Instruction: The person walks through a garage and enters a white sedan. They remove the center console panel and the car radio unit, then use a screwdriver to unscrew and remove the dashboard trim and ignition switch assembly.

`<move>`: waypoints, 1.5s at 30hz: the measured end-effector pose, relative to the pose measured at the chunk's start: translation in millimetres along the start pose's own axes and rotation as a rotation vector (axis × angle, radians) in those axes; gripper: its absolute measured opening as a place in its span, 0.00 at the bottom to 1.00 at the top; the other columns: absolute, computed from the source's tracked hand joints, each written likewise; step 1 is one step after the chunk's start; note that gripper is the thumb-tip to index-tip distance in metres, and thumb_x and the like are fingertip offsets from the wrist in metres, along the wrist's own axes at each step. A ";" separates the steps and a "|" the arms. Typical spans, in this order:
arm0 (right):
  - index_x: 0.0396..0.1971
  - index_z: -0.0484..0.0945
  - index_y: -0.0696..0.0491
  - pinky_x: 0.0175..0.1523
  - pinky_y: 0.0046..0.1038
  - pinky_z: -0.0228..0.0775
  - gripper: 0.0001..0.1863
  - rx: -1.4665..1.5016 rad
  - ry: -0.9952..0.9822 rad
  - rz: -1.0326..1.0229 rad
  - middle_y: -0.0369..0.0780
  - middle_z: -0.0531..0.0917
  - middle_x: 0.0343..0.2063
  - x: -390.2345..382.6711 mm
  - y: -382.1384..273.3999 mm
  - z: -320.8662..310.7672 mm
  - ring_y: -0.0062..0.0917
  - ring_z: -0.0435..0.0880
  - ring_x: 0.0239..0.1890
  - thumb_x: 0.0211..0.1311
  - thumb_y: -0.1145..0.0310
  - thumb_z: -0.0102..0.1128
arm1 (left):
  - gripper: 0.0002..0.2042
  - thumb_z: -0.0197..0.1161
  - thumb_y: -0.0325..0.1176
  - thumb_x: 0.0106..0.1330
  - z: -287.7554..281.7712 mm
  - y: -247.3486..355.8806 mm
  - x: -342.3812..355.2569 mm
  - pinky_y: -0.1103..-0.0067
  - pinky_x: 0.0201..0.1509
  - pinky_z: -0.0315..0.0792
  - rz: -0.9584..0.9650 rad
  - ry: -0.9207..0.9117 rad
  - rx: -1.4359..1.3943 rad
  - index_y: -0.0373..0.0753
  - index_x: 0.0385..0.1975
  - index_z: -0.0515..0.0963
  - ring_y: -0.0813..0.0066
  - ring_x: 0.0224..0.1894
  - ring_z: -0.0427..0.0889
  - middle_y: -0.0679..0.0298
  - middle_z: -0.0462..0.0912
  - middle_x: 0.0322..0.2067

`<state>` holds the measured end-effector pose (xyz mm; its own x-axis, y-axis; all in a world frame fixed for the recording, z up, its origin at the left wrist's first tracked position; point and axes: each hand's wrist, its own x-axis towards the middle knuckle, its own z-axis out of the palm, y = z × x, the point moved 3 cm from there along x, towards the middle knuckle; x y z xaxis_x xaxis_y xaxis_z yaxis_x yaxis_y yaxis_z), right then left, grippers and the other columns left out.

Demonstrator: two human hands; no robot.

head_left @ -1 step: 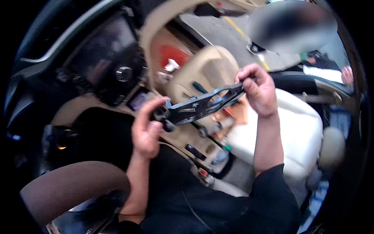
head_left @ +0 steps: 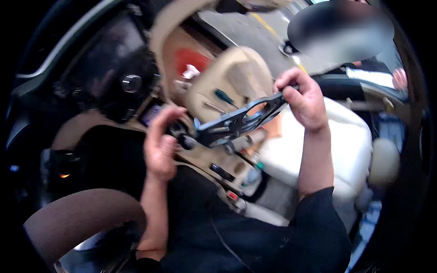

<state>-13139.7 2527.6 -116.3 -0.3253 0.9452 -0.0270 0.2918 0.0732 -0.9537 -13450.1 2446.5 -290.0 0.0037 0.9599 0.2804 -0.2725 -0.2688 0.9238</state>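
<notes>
Two hands: left hand, right hand grip black trim panel.

- We see the black trim panel only in part: its far end vanishes inside the right hand, and its near end is covered by the left hand.
- We cannot make out how the fingers of either grip sit on the panel; motion smears both.
- The dark knob by our left hand is too blurred to identify.
- The steering wheel is cut off by the lower edge.
- A person outside, at upper right, is a blurred patch.
- The green-handled tool on the beige seat is too small to name.
- The dashboard dissolves into dark blur toward the left rim.
</notes>
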 end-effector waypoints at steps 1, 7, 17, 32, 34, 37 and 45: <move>0.44 0.81 0.55 0.53 0.25 0.75 0.20 -0.136 -0.081 0.117 0.36 0.82 0.39 -11.4 -18.4 -11.2 0.21 0.82 0.44 0.68 0.55 0.77 | 0.28 0.58 0.47 0.80 1.8 -4.2 -0.7 0.63 0.77 0.66 -0.049 0.014 -0.013 0.32 0.71 0.72 0.59 0.69 0.77 0.51 0.80 0.65; 0.41 0.84 0.55 0.52 0.38 0.81 0.14 -0.981 -1.002 0.715 0.45 0.89 0.37 -119.4 -10.6 28.5 0.33 0.90 0.44 0.68 0.58 0.71 | 0.23 0.60 0.36 0.78 -15.4 -32.4 -30.0 0.65 0.76 0.67 -0.282 -0.110 0.520 0.39 0.70 0.76 0.57 0.70 0.76 0.51 0.77 0.68; 0.45 0.82 0.61 0.42 0.36 0.81 0.13 -1.346 -0.966 0.542 0.47 0.86 0.41 -251.8 30.3 127.4 0.37 0.84 0.49 0.64 0.70 0.62 | 0.23 0.54 0.39 0.85 -34.3 -27.7 -51.7 0.67 0.78 0.68 -0.512 0.063 0.324 0.40 0.76 0.69 0.64 0.70 0.77 0.55 0.74 0.72; 0.47 0.92 0.53 0.55 0.46 0.84 0.17 -1.136 -1.046 1.464 0.46 0.91 0.53 -550.0 253.5 -73.8 0.44 0.90 0.54 0.59 0.66 0.69 | 0.27 0.59 0.41 0.83 -29.9 -23.4 -64.9 0.66 0.79 0.67 -0.468 0.041 0.443 0.42 0.78 0.67 0.64 0.69 0.78 0.55 0.73 0.74; 0.51 0.91 0.52 0.60 0.45 0.81 0.20 -1.078 -1.055 1.569 0.45 0.89 0.57 -599.6 289.5 -116.7 0.43 0.88 0.58 0.59 0.64 0.70 | 0.27 0.60 0.40 0.82 -29.6 -23.1 -67.2 0.67 0.78 0.67 -0.477 0.073 0.451 0.41 0.78 0.67 0.63 0.69 0.78 0.54 0.74 0.72; 0.53 0.90 0.51 0.64 0.45 0.78 0.21 -1.116 -1.164 1.475 0.45 0.87 0.60 -597.0 318.6 -131.2 0.42 0.86 0.61 0.60 0.63 0.69 | 0.28 0.63 0.40 0.79 -25.0 0.8 -70.6 0.67 0.73 0.71 -0.540 0.161 0.505 0.40 0.76 0.68 0.64 0.64 0.81 0.52 0.78 0.67; 0.60 0.88 0.48 0.73 0.43 0.70 0.25 -0.935 -1.929 1.040 0.44 0.82 0.68 -544.7 357.6 -40.1 0.39 0.80 0.69 0.62 0.61 0.68 | 0.26 0.65 0.27 0.74 8.2 3.9 -64.5 0.68 0.68 0.77 -0.359 0.054 0.530 0.35 0.71 0.69 0.62 0.62 0.82 0.53 0.69 0.67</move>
<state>-12822.1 2051.6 -430.7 0.1616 -0.4554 -0.8755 0.8291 0.5438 -0.1298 -13443.5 2382.9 -302.3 -0.0458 0.9964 -0.0710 0.2492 0.0802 0.9651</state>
